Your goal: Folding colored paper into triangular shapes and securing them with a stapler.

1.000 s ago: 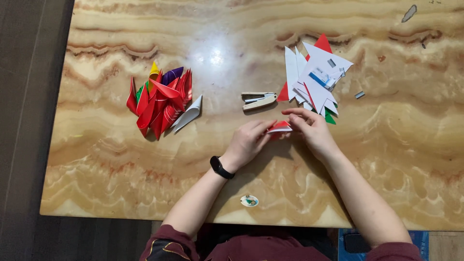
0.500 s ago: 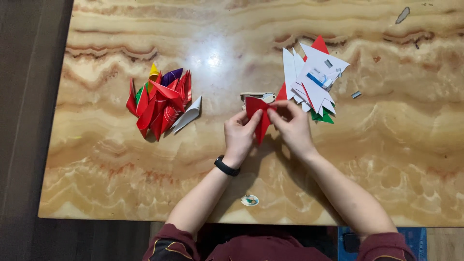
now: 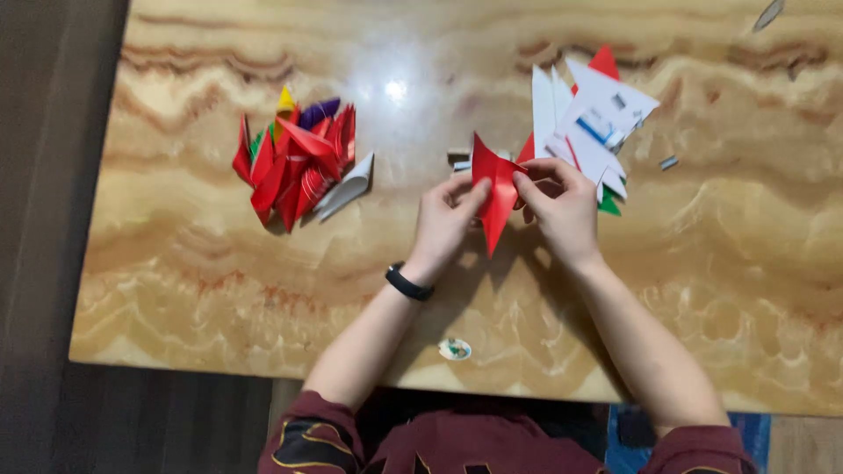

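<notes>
At the left of the table (image 3: 176, 290), a heap of folded pieces (image 3: 294, 167), mostly red with yellow, purple and green among them and a white one at its right side, lies well apart from the hands. A wide bare stretch of marbled top is left between heap and hands, and more toward the near edge, where only a small round sticker (image 3: 455, 349) is seen.

In the middle, a red paper (image 3: 493, 189) is held just above the table. It is pinched at its left edge by the left hand (image 3: 443, 224), whose wrist carries a black band (image 3: 409, 283), and at its right edge by the right hand (image 3: 562, 206); both grips are closed on it with fingertips only. A fold is judged to be under way, with the points already formed. A next crease would call for edges to be lined up and pressed flat.

A stapler (image 3: 458, 160) is half hidden behind the paper. To the right, a stack of sheets (image 3: 588, 118), white, red and green, lies just beside the right hand, so little room is left there. Small scraps (image 3: 669, 162) lie farther right.
</notes>
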